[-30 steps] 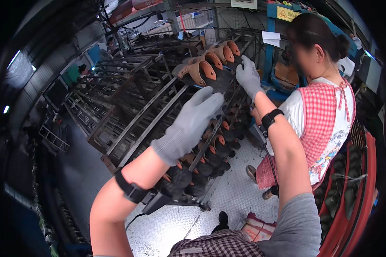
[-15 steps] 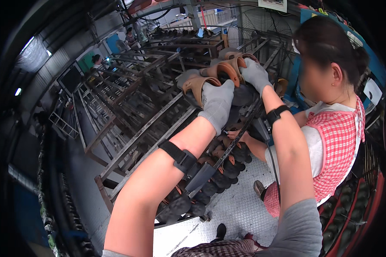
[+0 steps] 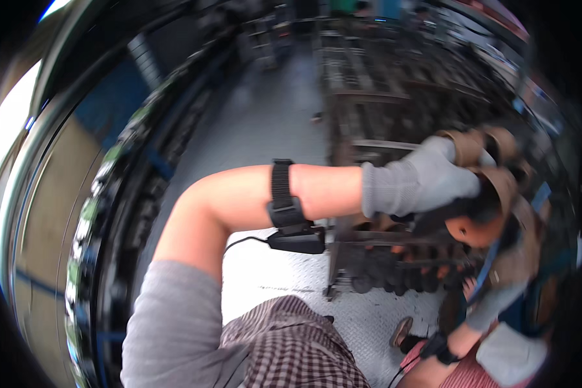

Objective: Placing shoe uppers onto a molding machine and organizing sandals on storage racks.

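Note:
My left hand (image 3: 436,180), in a grey knit glove, grips tan shoe uppers on dark lasts at the right. One shoe upper (image 3: 458,147) is by its fingers, and another shoe upper (image 3: 480,226), showing an orange lining, hangs below the palm. Lower right, my right hand (image 3: 498,302), also gloved, is closed at a tan shoe upper (image 3: 520,249); its fingers are partly hidden and blurred. More tan uppers cluster behind, smeared by motion. Black straps with small devices circle both my forearms.
A metal rack (image 3: 368,97) stands ahead right, with dark lasts (image 3: 394,275) on its lower level. A conveyor line (image 3: 87,233) with green and white pieces curves along the left. At lower right, a co-worker's red checked clothing (image 3: 504,378) shows beside my right arm.
My view has swung left, bringing the conveyor and aisle into sight. Both hands have come away from the rack top with the shoe uppers. The co-worker is now mostly out of view.

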{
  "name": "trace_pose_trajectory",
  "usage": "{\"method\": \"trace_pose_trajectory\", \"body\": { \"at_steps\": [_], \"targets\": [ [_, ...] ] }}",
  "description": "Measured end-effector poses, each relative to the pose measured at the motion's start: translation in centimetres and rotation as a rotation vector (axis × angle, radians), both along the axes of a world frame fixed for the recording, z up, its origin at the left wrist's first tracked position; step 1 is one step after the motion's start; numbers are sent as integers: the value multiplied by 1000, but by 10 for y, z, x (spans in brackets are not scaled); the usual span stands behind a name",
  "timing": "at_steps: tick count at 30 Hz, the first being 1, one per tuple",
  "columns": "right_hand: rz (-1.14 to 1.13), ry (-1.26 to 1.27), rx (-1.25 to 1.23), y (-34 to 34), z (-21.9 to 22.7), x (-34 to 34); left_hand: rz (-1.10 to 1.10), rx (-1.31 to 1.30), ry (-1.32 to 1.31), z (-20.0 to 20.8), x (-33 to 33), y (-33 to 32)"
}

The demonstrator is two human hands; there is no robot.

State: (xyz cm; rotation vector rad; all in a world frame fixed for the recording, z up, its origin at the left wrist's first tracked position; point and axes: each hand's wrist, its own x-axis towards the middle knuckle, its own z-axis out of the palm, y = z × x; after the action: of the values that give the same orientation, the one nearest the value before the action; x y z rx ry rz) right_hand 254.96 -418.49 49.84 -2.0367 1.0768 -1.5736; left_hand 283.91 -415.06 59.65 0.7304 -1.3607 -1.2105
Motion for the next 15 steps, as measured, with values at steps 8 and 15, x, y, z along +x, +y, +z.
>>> {"method": "trace_pose_trajectory", "body": {
  "at_steps": [8,15],
  "targets": [
    [598,283,-91,243,5,269,273,-83,131,-115,162,267],
    [1131,365,-113,454,-67,536,1109,8,-790,-147,346,589]
  ]
}}
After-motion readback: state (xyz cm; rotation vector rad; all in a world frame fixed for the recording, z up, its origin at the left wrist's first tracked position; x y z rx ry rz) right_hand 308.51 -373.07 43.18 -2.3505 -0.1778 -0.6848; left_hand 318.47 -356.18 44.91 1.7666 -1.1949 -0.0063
